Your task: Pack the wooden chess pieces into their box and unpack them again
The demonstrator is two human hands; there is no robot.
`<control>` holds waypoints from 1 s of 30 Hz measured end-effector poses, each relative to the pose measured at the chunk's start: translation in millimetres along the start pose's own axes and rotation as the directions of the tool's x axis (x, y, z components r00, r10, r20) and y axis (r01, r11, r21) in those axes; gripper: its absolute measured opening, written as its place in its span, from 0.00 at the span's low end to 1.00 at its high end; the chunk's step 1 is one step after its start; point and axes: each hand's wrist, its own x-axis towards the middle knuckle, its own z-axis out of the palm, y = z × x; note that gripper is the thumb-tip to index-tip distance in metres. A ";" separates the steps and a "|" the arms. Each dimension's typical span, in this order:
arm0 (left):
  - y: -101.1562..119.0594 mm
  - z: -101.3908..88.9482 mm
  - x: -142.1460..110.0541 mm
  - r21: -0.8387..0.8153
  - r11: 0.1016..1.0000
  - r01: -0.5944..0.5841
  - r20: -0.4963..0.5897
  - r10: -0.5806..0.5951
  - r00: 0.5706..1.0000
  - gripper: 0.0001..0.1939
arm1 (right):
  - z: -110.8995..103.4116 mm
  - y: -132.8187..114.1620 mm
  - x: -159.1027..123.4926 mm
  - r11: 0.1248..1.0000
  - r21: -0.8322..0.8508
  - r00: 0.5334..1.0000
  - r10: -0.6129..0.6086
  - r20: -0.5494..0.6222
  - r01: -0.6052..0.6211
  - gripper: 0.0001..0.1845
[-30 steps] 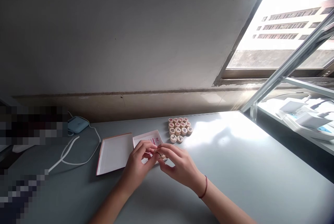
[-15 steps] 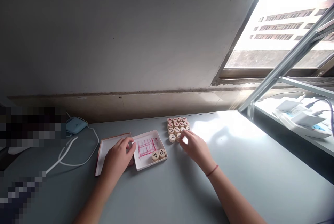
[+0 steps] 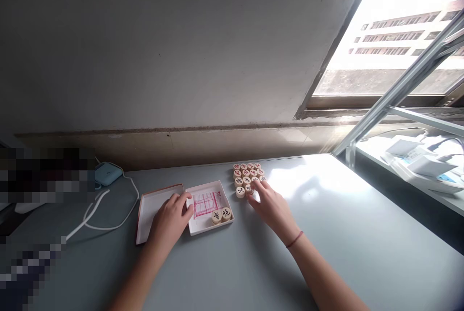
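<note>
A small white box (image 3: 203,223) with a red grid sheet inside lies on the grey table; two round wooden chess pieces (image 3: 221,215) sit in its near right corner. My left hand (image 3: 170,219) rests on the box's left edge, fingers curled against it. Its lid (image 3: 150,210) lies open side up just to the left. A cluster of several wooden chess pieces (image 3: 247,176) lies behind and right of the box. My right hand (image 3: 270,204) reaches into the cluster's near edge, its fingertips pinched around one piece (image 3: 249,188).
A light blue device (image 3: 108,173) with a white cable (image 3: 108,204) lies at the back left. A blurred-out area covers the far left. A window sill with white boxes (image 3: 416,156) runs along the right past the table's (image 3: 326,233) edge.
Both hands were together over the box a second ago. The left hand moved to the box's left edge, the right hand went out to the cluster of pieces. Two pieces now show in the box.
</note>
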 end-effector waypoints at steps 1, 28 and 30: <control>2.1 0.4 -0.6 0.020 0.999 -0.037 -0.059 0.038 0.998 0.10 | -3.1 -3.0 -0.9 1.000 0.024 1.000 -0.008 -0.028 0.009 0.04; 43.1 16.4 -19.8 -0.014 0.896 -0.444 -0.252 0.427 0.868 0.25 | -29.6 -16.8 -1.6 0.641 0.761 0.981 -0.065 0.185 -0.101 0.16; 40.2 19.8 -19.9 0.019 0.920 -0.390 -0.161 0.388 0.907 0.24 | -30.6 8.1 5.2 0.822 0.553 0.986 0.053 0.160 -0.134 0.14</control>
